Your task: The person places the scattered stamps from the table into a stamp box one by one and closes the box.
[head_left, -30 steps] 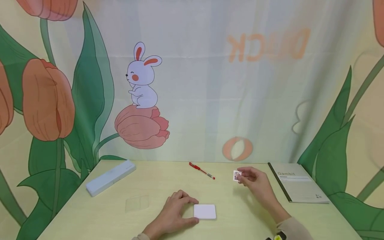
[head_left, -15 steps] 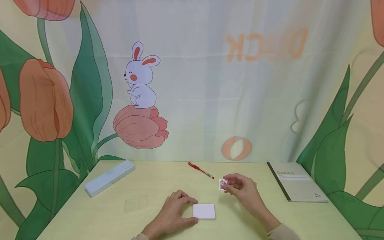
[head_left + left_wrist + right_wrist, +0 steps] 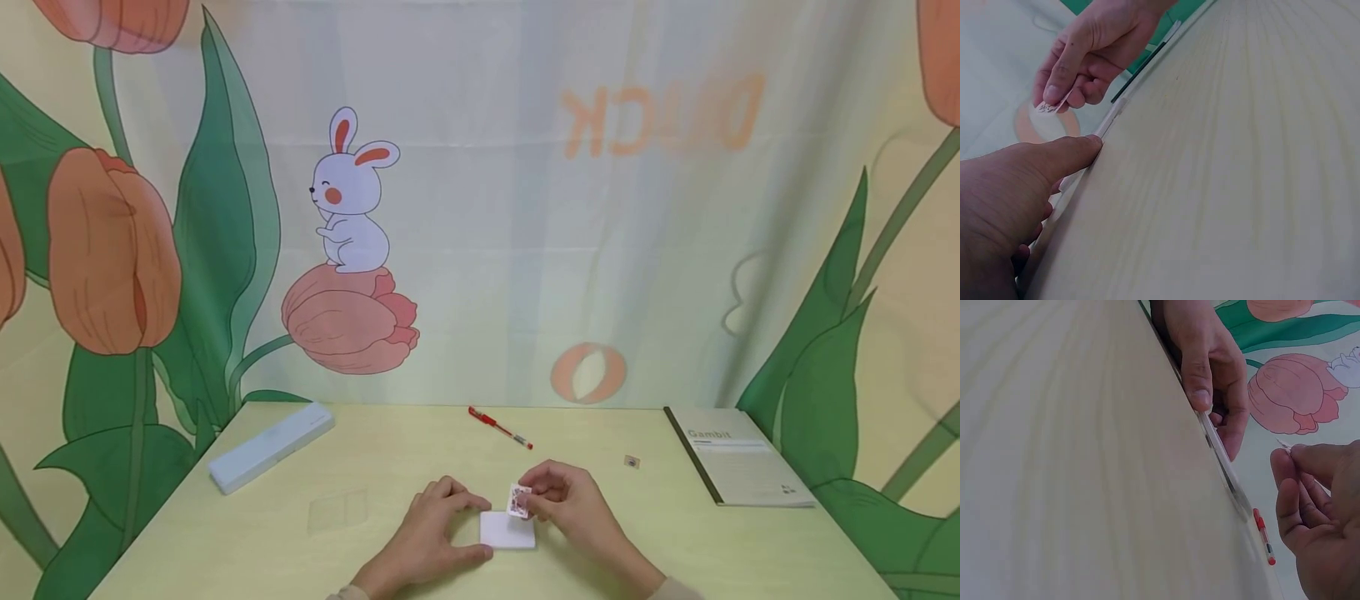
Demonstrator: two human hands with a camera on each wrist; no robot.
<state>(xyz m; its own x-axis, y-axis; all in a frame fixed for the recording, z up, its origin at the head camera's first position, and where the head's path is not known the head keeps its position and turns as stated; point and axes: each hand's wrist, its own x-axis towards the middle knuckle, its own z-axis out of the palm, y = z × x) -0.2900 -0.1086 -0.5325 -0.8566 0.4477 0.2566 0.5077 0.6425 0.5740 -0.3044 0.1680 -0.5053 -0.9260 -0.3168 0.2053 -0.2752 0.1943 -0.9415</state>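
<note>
Lying flat on the table is a thin white rectangular slab (image 3: pixel 498 532); its exact kind is unclear. My left hand (image 3: pixel 423 533) holds its left side, thumb at the near corner and index finger at the far one. The left thumb (image 3: pixel 1072 153) shows at the edge in the left wrist view. Between thumb and fingers, my right hand (image 3: pixel 573 508) pinches a small white card (image 3: pixel 517 501) with a printed figure, over the slab's far right part. In the right wrist view the right hand (image 3: pixel 1322 506) appears apart from the slab (image 3: pixel 1225 459).
A red pen (image 3: pixel 501 428) lies behind the hands. On the left are a pale blue long case (image 3: pixel 272 447) and a clear flat rectangular piece (image 3: pixel 337 511). A small brownish square (image 3: pixel 632 461) and a notebook (image 3: pixel 738 458) lie to the right. A printed curtain (image 3: pixel 480 208) hangs behind.
My right hand has carried the small card left and toward me, from beyond the slab to just over it. The brownish square has come into view. My left hand has stayed on the slab.
</note>
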